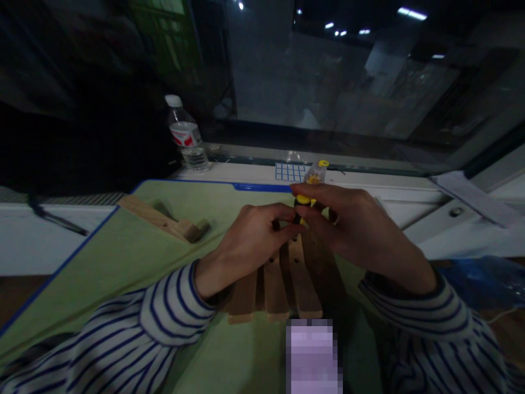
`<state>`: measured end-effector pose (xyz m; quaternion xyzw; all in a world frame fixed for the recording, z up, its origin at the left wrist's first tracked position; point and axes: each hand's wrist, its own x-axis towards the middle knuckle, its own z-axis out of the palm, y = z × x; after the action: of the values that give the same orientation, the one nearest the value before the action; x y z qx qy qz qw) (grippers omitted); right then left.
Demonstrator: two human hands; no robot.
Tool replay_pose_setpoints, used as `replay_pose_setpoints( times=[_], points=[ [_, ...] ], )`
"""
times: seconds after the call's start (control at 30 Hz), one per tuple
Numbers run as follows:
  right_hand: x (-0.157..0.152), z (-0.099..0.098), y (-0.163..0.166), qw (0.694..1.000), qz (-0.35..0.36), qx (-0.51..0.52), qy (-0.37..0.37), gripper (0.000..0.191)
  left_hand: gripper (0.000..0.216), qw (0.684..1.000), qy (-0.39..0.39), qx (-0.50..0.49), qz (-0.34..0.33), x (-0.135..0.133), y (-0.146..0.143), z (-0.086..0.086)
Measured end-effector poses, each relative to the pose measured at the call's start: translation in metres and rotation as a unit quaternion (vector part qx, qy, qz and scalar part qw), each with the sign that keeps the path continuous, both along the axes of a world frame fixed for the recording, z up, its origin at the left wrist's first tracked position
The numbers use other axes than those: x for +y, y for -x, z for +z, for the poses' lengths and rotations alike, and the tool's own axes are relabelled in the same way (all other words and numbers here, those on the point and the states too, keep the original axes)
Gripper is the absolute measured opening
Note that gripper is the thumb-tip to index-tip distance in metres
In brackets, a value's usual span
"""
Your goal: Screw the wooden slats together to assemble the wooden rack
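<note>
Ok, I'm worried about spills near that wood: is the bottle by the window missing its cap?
No, a white cap sits on top of the bottle.

The tool [303, 200] is held just right of the frame's centre, yellow on its rounded top and black below, roughly upright; its lower end is hidden, so whether it touches anything cannot be told. Beneath it, in the lower middle of the frame, lie three slats of plain brown wood, side by side with dark gaps between, spreading slightly toward the bottom edge. The left slat [243, 298] shows only its lower part. The middle slat [275, 295] has a dark round hole near its visible upper end. The right slat [305, 290] shows two such holes, one above the other.
</note>
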<state>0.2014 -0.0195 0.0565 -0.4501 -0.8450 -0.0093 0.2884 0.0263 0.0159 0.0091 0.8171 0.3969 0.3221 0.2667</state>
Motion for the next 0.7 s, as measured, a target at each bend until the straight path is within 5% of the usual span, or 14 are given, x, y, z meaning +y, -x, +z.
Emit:
replay_pose_setpoints(
  times=[0.33, 0.7],
  points=[
    [-0.0013, 0.0026, 0.0016, 0.997, -0.060, -0.048, 0.000, 0.027, 0.023, 0.996, 0.015, 0.049, -0.068, 0.0011, 0.0026, 0.0055],
    [-0.0046, 0.0030, 0.0038, 0.997, -0.061, -0.042, 0.019, 0.032, 0.019, 0.999, -0.022, 0.046, -0.008, -0.0014, -0.0007, 0.0022]
  ],
)
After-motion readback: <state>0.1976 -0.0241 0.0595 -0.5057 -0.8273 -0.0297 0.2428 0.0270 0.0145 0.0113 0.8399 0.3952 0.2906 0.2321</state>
